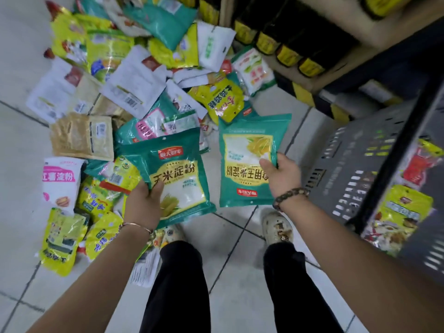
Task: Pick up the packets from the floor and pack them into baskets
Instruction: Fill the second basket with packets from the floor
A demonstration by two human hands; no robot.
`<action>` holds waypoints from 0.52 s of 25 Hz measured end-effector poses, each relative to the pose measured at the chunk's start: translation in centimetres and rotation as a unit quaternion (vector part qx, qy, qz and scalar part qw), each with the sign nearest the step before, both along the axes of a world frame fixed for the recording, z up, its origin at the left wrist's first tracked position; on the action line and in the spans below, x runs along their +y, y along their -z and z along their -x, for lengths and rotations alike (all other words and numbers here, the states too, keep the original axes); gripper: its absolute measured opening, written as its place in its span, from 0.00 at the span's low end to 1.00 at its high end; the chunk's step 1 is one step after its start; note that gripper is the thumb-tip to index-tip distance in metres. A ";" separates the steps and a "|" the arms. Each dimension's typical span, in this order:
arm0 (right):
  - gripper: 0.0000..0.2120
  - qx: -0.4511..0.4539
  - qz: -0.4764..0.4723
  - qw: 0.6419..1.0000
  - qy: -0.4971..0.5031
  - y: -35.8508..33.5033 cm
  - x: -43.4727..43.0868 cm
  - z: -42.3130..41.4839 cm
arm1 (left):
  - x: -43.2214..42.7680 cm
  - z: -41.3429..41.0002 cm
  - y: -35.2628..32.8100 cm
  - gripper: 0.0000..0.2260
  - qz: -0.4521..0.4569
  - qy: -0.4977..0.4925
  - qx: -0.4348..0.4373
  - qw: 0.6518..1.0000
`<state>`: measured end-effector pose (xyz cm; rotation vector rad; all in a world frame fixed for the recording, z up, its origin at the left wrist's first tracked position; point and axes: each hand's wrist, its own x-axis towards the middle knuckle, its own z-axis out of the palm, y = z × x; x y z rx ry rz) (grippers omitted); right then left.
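Note:
My left hand (144, 203) grips the lower left edge of a teal starch packet (177, 174) with a yellow label, held above the floor. My right hand (283, 176) pinches the right edge of a second teal packet (245, 164), which hangs upside down. Behind both lies a big pile of packets (134, 75) on the tiled floor, in white, yellow, teal and tan. A grey slotted basket (355, 179) stands at the right with several packets (403, 212) inside it.
Dark shelving (360, 39) with yellow-labelled bottles (286, 54) runs along the upper right. My two shoes (278, 227) and black trouser legs stand on bare tiles at the bottom centre. More yellow packets (62, 239) lie at the lower left.

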<state>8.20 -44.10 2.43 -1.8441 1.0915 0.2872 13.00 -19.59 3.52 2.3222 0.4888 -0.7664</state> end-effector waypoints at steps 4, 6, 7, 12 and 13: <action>0.10 -0.079 -0.012 0.994 0.078 -4.7 -3.7 1.4 | -5.4 0.3 -4.2 0.20 0.034 -0.007 -0.047 0.998; 0.11 -0.114 -0.025 0.983 0.140 -7.0 -5.3 2.5 | -8.1 0.5 -6.4 0.19 0.050 0.001 -0.065 0.997; 0.11 -0.127 -0.021 0.978 0.165 -8.2 -6.5 3.3 | -9.6 0.7 -7.5 0.19 0.057 0.016 -0.074 0.996; 0.09 -0.170 0.039 0.956 0.235 -12.1 -14.0 7.6 | -17.3 2.1 -12.4 0.18 0.100 0.079 -0.108 0.986; 0.10 -0.170 0.046 0.953 0.248 -12.5 -15.5 8.5 | -18.9 2.6 -12.9 0.18 0.118 0.084 -0.108 0.983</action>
